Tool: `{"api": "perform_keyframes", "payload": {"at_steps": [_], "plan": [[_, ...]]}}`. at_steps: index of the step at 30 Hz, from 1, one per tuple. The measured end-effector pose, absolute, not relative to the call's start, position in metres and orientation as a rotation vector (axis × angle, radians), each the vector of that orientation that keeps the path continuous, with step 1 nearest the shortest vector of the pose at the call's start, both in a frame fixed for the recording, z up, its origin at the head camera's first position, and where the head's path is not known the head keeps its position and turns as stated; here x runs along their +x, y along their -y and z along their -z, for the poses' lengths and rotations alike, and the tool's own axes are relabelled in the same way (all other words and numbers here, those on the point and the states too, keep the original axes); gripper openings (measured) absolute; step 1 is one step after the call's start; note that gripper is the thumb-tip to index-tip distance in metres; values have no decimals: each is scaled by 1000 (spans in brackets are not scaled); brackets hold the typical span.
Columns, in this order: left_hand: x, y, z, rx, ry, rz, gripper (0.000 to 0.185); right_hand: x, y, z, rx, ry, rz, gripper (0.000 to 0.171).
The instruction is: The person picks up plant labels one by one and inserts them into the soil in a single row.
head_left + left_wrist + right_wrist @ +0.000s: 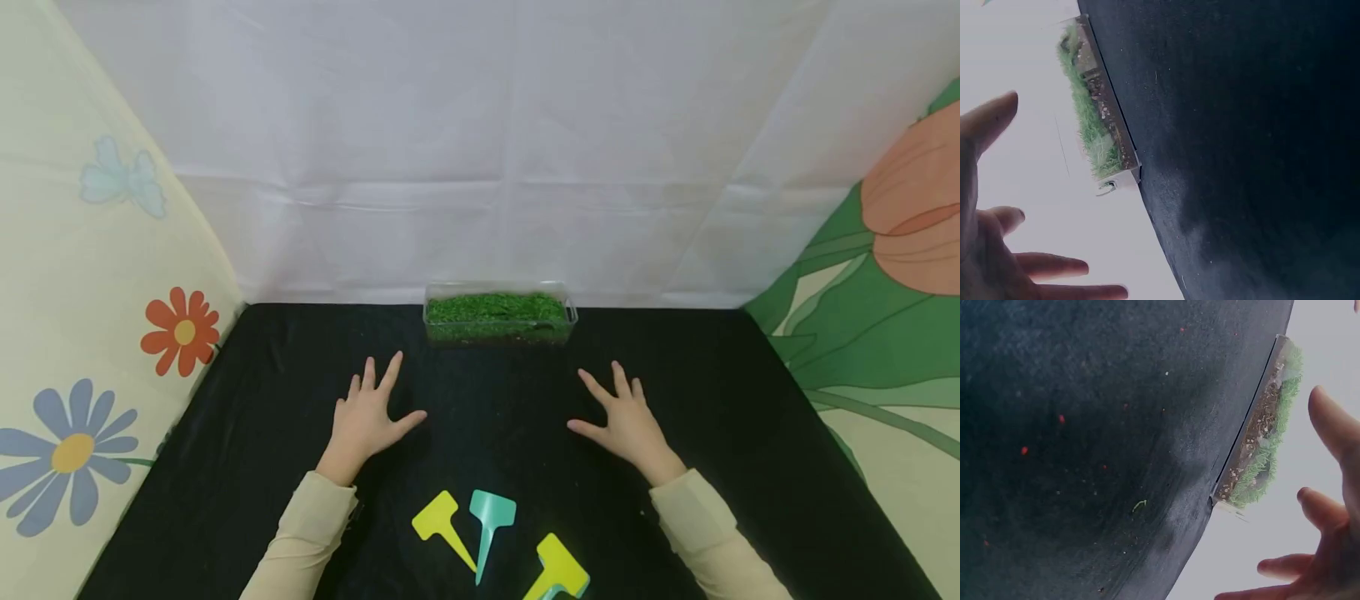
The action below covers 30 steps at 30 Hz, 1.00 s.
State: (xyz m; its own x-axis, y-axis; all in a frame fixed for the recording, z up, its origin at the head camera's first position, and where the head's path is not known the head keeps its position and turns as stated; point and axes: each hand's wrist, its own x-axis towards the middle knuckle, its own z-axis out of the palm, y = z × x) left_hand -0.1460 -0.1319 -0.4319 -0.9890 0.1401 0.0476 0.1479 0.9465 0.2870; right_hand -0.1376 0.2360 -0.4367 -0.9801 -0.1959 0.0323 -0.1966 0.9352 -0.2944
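Both hands hover or rest flat over a black, slightly wrinkled cloth-covered table (712, 400), well apart from each other, palms down and fingers spread straight, holding nothing. The left hand (365, 419) and the right hand (627, 421) flank a bare strip of the dark cloth; whether the palms actually touch it cannot be told. Straight ahead of the fingertips, between the two hands and farther out, stands a clear rectangular plastic box (499, 313) packed with tufty green moss or grass; the wrist views show gritty brownish soil behind its transparent wall. Nearer the body, between the pale beige sleeves (313, 525), lie three flat plastic plant labels with square heads and tapering spikes: a yellow label (442, 522) just beside a teal label (489, 522), their spikes crossing, and a second yellow label (557, 567) nearer the right forearm, seemingly lying on something teal.
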Motion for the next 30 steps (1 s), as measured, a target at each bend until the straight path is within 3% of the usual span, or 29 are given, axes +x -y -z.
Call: {"api": "perform_keyframes", "payload": {"at_steps": [5,15,22,30], "plan": [[-147,132,433,-245,2998,466,82,-138,-236,437,321,3020,-465,74],[-148,133,439,-258,2792,513,35,-142,-240,441,328,2930,-475,56],[-151,136,443,-198,2768,694,24,-143,-241,440,282,2936,-562,36],[-157,138,448,-59,2767,937,23,-145,-241,442,221,2955,-607,24]]}}
